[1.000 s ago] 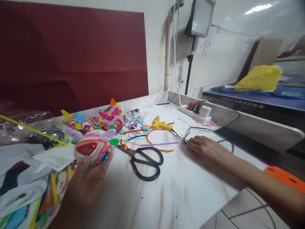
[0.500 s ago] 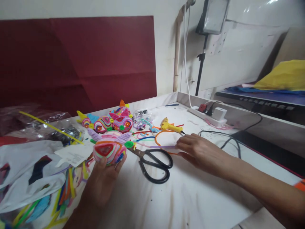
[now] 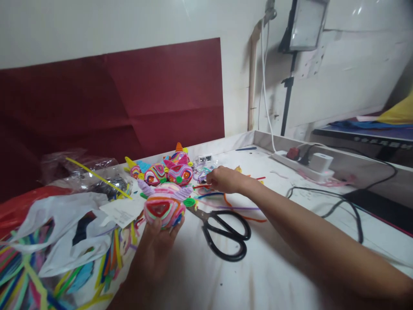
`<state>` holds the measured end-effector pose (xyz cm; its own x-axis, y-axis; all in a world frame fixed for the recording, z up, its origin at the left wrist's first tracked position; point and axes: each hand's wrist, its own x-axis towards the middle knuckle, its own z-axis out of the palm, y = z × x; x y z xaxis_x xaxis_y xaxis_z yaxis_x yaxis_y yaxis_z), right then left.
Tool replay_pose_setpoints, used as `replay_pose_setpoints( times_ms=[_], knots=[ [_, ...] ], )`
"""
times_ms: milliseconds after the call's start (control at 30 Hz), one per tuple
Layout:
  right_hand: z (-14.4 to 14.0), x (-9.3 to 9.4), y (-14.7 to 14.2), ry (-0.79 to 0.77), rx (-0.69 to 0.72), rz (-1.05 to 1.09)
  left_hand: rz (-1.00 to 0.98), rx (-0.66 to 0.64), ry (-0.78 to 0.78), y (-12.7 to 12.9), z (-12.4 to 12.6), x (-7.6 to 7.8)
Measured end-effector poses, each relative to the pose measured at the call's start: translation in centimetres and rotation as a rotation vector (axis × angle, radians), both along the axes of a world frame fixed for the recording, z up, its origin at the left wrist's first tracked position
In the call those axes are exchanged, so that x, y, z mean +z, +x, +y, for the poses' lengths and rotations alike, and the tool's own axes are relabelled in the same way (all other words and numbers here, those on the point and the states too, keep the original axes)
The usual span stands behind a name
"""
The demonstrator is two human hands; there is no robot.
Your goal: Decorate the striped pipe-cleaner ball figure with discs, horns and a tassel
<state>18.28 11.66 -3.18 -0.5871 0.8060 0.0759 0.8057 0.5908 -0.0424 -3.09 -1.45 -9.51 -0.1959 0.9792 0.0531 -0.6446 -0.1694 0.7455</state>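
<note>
The left hand (image 3: 155, 254) cups a striped pipe-cleaner figure (image 3: 164, 206) from below, face up, just above the worktop (image 3: 258, 267). The right hand (image 3: 226, 180) reaches over black scissors (image 3: 226, 230), fingers pinched among loose pipe cleaners (image 3: 209, 193) — what they grip, I cannot tell.

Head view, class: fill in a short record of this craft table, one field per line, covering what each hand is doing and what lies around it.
Left hand: holds a coiled pipe-cleaner figure from below
Right hand: reaching over loose pipe cleaners; whether its grip is closed cannot be told
Scissors: black, lying flat between the hands
Finished figures: clustered behind the held one
Far edge: power strip with plugs
Left side: white bag of pipe cleaners
</note>
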Motion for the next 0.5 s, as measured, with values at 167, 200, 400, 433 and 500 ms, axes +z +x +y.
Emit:
replay_pose_setpoints(
  times_ms=[167, 200, 400, 433, 500],
  knots=[
    [2.5, -1.5, -0.2, -0.048, -0.047, -0.005, 0.015, -0.030, -0.044, -0.6, 0.0, -0.2],
    [2.8, -1.9, 0.0, -0.053, -0.051, -0.010, 0.017, -0.026, -0.052, -0.7, 0.0, -0.2],
    [4.4, -3.6, 0.7, -0.031, -0.004, 0.005, 0.007, 0.050, -0.119, -0.7, 0.1, 0.2],
    [4.5, -3.8, 0.7, -0.025, 0.010, 0.013, 0.003, 0.063, -0.134, -0.6, 0.2, 0.2],
    [4.7, -4.2, 0.4, -0.017, 0.038, 0.027, -0.001, 0.078, -0.150, -0.5, 0.2, 0.3]
  ],
)
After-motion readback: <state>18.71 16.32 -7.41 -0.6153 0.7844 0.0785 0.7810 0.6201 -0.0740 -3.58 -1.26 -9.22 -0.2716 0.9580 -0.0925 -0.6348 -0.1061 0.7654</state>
